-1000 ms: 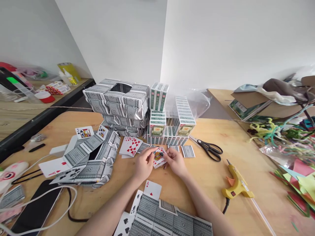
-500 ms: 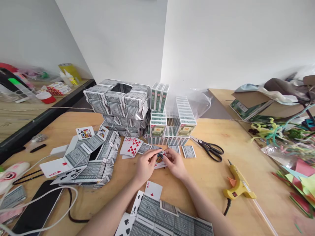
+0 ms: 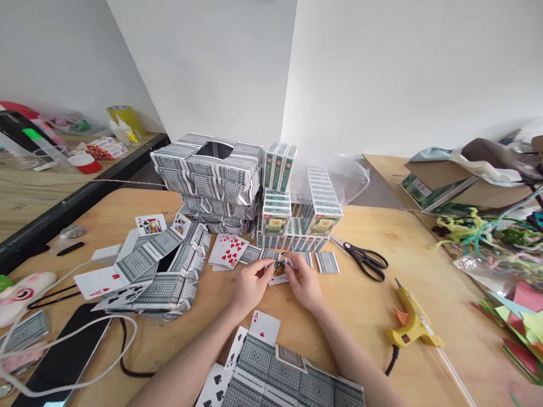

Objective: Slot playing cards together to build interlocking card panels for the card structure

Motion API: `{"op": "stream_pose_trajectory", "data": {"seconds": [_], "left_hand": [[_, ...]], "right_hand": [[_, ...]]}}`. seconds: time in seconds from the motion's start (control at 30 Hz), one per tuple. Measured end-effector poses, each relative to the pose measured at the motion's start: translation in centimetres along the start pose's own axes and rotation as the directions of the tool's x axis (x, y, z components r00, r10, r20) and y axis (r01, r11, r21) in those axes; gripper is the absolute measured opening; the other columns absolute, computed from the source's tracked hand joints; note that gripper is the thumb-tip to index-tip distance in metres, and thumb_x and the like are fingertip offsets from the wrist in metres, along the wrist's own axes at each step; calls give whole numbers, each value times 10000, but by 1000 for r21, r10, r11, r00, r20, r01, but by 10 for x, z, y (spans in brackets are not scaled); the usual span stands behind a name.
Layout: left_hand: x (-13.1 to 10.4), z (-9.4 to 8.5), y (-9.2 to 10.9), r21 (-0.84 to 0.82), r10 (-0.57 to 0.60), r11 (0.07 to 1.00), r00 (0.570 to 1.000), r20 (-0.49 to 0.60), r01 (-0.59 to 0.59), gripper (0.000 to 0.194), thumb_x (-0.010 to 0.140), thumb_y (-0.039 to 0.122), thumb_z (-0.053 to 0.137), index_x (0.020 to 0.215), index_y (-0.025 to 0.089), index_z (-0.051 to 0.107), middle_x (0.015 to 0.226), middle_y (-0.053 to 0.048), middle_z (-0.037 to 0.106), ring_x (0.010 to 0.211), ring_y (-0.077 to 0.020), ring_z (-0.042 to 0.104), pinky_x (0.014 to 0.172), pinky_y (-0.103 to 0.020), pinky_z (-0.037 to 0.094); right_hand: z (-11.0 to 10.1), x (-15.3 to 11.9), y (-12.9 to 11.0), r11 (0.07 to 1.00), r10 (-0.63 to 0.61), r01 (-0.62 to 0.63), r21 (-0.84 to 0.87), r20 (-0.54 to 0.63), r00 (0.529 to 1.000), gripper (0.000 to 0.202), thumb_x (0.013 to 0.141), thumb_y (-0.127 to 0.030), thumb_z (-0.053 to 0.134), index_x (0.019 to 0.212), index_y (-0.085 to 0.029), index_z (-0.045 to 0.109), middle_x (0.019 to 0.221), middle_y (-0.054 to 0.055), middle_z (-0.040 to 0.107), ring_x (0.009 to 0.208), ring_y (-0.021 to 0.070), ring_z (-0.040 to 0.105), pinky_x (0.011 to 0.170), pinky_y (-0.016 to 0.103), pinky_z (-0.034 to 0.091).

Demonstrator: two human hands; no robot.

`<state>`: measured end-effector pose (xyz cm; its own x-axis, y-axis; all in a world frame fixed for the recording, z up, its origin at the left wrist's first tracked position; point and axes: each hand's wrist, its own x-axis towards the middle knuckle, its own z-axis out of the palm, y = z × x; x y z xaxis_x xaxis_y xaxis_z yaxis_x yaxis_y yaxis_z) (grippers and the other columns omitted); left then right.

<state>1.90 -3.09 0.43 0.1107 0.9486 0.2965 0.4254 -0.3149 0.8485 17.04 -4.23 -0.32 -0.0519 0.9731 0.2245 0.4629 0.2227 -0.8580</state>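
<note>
Both of my hands meet at a face card [image 3: 279, 278] in the middle of the table. My left hand [image 3: 253, 287] pinches its left side between thumb and fingers. On the opposite side my right hand [image 3: 304, 284] is closed the same way. Fingertips hide the card's upper edge, and it may be bent there. Folded cards with grey backs lie just behind my hands, one of them a card [image 3: 327, 262] to the right. Between my forearms is a panel of joined playing cards [image 3: 288, 376], with an ace of diamonds [image 3: 263, 326] sticking out at its far edge.
Card-covered boxes [image 3: 207, 175] are stacked at the back, beside boxed card decks [image 3: 278, 217]. Black-handled scissors [image 3: 368, 261] and a yellow glue gun [image 3: 413, 322] lie to the right. A card-covered piece [image 3: 173, 288], a phone [image 3: 63, 353] and a white cable [image 3: 127, 345] occupy the left.
My fingers have shifted slightly on the face card, and more of its face shows below them. The whole view has moved a little; nothing else has visibly changed place.
</note>
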Motion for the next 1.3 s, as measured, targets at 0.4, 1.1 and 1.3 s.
{"op": "stream_pose_trajectory", "data": {"seconds": [0.4, 1.1, 1.3], "left_hand": [[-2, 0, 1, 238, 151, 960, 988, 17, -151, 256, 740, 141, 477, 924, 209, 641, 812, -12, 692, 669, -120, 621, 655, -219, 474], [5, -5, -1, 92, -31, 996, 987, 158, 17, 290, 789, 205, 406, 1008, 186, 595, 733, -13, 654, 519, -79, 512, 497, -173, 394], [5, -5, -2, 70, -34, 997, 985, 169, 23, 258, 772, 188, 415, 954, 181, 598, 563, 33, 579, 458, -69, 475, 448, -160, 365]], "right_hand": [[0, -1, -4, 996, -65, 63, -62, -35, 997, 123, 782, -279, 452, 732, -200, 533, 643, 15, 593, 553, 123, 539, 533, 215, 434], [3, 1, -1, 979, 150, -153, 137, 34, 988, 89, 753, -248, 415, 736, -189, 480, 508, -42, 464, 430, 97, 389, 418, 203, 295], [1, 3, 3, 977, 159, -163, 137, 40, 986, 115, 728, -229, 417, 774, -178, 508, 514, -42, 451, 439, 96, 373, 421, 204, 288]]}}
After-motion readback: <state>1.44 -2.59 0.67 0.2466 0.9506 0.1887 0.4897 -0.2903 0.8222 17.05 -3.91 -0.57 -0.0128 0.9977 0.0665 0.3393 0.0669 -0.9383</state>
